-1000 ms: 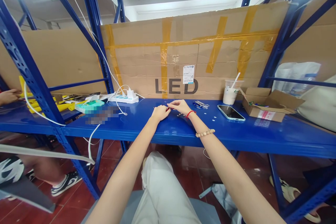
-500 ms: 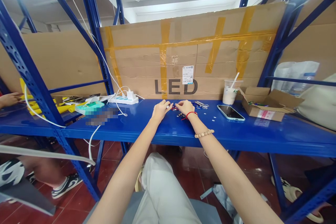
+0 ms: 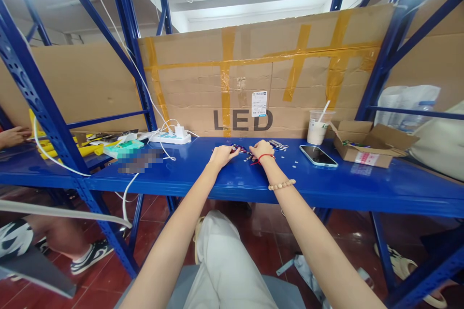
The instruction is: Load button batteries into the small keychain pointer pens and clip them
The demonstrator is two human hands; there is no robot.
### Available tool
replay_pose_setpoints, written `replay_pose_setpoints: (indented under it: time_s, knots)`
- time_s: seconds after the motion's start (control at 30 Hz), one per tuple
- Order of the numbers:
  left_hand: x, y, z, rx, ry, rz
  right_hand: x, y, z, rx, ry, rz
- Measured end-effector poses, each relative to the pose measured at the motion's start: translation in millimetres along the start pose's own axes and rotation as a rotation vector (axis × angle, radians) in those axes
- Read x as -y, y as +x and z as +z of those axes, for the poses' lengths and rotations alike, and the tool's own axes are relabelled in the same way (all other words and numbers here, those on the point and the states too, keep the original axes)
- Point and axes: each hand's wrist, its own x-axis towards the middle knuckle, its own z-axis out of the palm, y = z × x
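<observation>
Large dark capitals reading "LED" stand on the taped cardboard panel [image 3: 192,91] behind the blue bench [image 3: 232,193] — the only wording legible in the scene. A white label [image 3: 259,103] above the letter "D" carries small print and a barcode, while marks on the drink cup [image 3: 316,131] — also small — cannot be read.

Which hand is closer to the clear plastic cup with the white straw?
The right hand. It's left of the cup, a bit nearer the person; the left hand is farther left.
</observation>
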Motion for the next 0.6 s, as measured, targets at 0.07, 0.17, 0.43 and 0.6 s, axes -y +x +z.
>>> replay_pose_setpoints:
  time_s: [0.07, 0.17, 0.43, 0.6]
  knots:
    - [0.2, -0.2, 0.1, 0.006, 0.004, -0.005, 0.8, -0.5, 0.8, 0.030, 0.010, -0.012]
    - [0.9, -0.5, 0.9, 0.006, 0.013, -0.005, 3.1, -2.1, 0.3, 0.089, 0.036, -0.036]
    - [1.7, -0.2, 1.7, 0.004, -0.008, -0.011, 5.0, -4.1, -1.0, 0.129, 0.038, -0.140]
    - [1.5, 0.1, 0.5, 0.030, -0.015, -0.031, 6.7, -7.5, -5.9, 0.151, -0.053, -0.143]
